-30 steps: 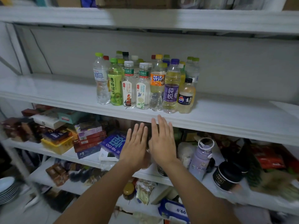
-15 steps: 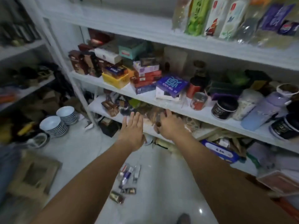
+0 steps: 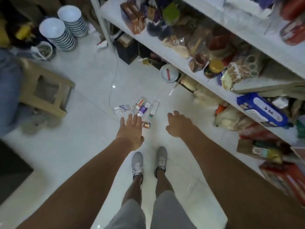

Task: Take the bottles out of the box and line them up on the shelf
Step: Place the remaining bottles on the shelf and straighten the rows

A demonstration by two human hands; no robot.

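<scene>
Several small bottles lie loose on the white tiled floor ahead of my feet: a clear one with a purple label (image 3: 122, 108), one with a purple band (image 3: 143, 109), a tall clear one (image 3: 153, 108) and a copper-coloured one (image 3: 146, 124). My left hand (image 3: 131, 133) hangs above them with fingers straight and spread, holding nothing. My right hand (image 3: 179, 124) is to the right of the bottles, fingers loosely curled, empty. No box is in view. The shelf with the lined-up bottles is out of frame.
White shelving (image 3: 189, 60) packed with jars, bags and packets runs along the right. Two stacks of bowls (image 3: 57, 35) stand at the far left, beside a beige stool (image 3: 44, 91). A round dish (image 3: 168, 75) and a thin cable (image 3: 113, 80) lie on the floor.
My view has swung down from the bottle shelf to the floor. Both hands dropped from the shelf edge towards the loose bottles and moved apart.
</scene>
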